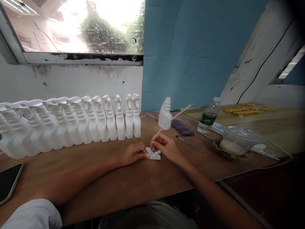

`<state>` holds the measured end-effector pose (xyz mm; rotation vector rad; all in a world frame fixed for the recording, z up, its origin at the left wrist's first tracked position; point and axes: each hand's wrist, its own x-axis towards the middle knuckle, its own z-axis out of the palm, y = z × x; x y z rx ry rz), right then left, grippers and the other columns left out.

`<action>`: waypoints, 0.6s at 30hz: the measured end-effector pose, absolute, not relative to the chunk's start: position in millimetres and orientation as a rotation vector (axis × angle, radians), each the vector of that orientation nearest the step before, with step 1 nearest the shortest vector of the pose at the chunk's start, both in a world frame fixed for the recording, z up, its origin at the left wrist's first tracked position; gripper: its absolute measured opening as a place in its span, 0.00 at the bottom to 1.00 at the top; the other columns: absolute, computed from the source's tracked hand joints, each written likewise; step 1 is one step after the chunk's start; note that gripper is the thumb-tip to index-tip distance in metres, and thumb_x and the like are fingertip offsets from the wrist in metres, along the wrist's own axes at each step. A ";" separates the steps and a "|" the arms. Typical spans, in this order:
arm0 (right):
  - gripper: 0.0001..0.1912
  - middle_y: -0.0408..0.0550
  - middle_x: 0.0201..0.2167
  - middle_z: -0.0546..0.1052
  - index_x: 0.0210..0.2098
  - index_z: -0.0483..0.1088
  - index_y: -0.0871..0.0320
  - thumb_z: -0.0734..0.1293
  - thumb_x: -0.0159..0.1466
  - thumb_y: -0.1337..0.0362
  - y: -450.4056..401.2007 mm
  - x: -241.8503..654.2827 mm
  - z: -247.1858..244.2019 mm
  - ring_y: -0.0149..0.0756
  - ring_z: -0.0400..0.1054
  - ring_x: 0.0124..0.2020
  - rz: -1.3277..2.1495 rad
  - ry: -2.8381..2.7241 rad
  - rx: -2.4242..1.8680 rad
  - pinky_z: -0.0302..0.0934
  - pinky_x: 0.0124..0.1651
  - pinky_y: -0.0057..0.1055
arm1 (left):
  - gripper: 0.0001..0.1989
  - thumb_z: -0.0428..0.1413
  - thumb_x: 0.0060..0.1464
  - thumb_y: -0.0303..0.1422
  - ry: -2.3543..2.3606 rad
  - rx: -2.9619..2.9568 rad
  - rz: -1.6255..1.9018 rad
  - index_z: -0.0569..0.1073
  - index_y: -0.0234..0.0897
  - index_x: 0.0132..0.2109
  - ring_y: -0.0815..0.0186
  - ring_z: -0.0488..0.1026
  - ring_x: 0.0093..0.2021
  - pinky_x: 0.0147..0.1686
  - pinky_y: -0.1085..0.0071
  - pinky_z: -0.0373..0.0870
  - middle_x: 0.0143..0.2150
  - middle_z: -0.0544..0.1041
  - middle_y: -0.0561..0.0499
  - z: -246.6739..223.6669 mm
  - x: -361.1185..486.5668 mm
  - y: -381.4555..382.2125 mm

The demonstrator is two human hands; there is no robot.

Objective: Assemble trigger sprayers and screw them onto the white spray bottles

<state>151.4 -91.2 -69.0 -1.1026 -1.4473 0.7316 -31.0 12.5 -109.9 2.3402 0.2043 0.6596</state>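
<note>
On the brown tabletop, my left hand (133, 153) is closed with fingertips on a white trigger spray head (156, 156), which lies at the table surface. My right hand (168, 148) pinches the lower part of a thin white dip tube (178, 115) just above that head. The tube slants up and to the right, and its lower end meets the spray head; fingers partly cover the joint, so I cannot tell how deep it sits. Beyond both hands a white bottle (164, 118) with a ribbed neck stands upright without a spray head.
A row of several white spray bottles (108, 124) with trigger heads stands along the left back. To the right are a pen-like tool (188, 143), a water bottle (208, 117) and a lidded plastic cup (239, 141). A phone (9, 181) lies at the left edge.
</note>
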 end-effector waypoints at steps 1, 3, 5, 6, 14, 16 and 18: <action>0.12 0.40 0.21 0.73 0.32 0.67 0.56 0.70 0.61 0.55 -91.1 151.2 -69.7 0.30 0.68 0.23 0.733 -1.453 -1.108 0.64 0.29 0.29 | 0.14 0.59 0.58 0.44 0.222 2.332 0.651 0.73 0.36 0.37 0.67 0.70 0.36 0.37 0.73 0.64 0.35 0.73 0.53 -109.4 -30.7 12.3; 0.12 0.39 0.22 0.73 0.32 0.67 0.56 0.70 0.61 0.55 -90.8 151.1 -71.1 0.31 0.68 0.24 0.729 -1.462 -1.117 0.64 0.29 0.29 | 0.14 0.60 0.57 0.43 0.274 2.313 0.639 0.71 0.37 0.40 0.68 0.69 0.33 0.35 0.73 0.63 0.33 0.72 0.55 -109.2 -29.9 12.0; 0.11 0.39 0.22 0.73 0.33 0.67 0.56 0.69 0.61 0.55 -90.0 151.4 -72.5 0.30 0.68 0.24 0.719 -1.471 -1.126 0.64 0.29 0.29 | 0.17 0.62 0.55 0.44 0.331 2.288 0.640 0.68 0.37 0.43 0.68 0.68 0.32 0.32 0.74 0.62 0.32 0.71 0.56 -110.1 -28.8 11.4; 0.11 0.39 0.22 0.73 0.33 0.66 0.56 0.69 0.61 0.55 -89.5 151.7 -73.3 0.30 0.68 0.24 0.715 -1.477 -1.129 0.64 0.29 0.29 | 0.19 0.63 0.54 0.44 0.350 2.275 0.643 0.67 0.38 0.45 0.68 0.68 0.31 0.32 0.74 0.62 0.32 0.71 0.56 -110.7 -28.2 11.0; 0.09 0.39 0.22 0.70 0.33 0.66 0.56 0.66 0.64 0.58 -89.7 154.5 -75.2 0.29 0.64 0.22 0.643 -1.573 -1.149 0.60 0.27 0.27 | 0.26 0.65 0.52 0.41 0.365 2.219 0.623 0.67 0.38 0.54 0.68 0.70 0.32 0.33 0.73 0.64 0.39 0.77 0.52 -109.4 -23.7 5.8; 0.07 0.39 0.23 0.70 0.33 0.68 0.56 0.66 0.64 0.59 -92.2 154.6 -73.6 0.29 0.64 0.23 0.600 -1.618 -1.155 0.60 0.27 0.28 | 0.24 0.65 0.50 0.41 0.378 2.217 0.631 0.71 0.37 0.52 0.68 0.68 0.31 0.32 0.73 0.63 0.37 0.76 0.52 -107.5 -22.5 4.5; 0.06 0.41 0.25 0.71 0.32 0.70 0.56 0.67 0.64 0.61 -95.1 154.3 -72.4 0.31 0.66 0.25 0.545 -1.668 -1.162 0.61 0.29 0.29 | 0.22 0.66 0.50 0.40 0.386 2.210 0.642 0.74 0.36 0.50 0.69 0.67 0.31 0.32 0.73 0.63 0.36 0.76 0.52 -105.8 -21.8 3.3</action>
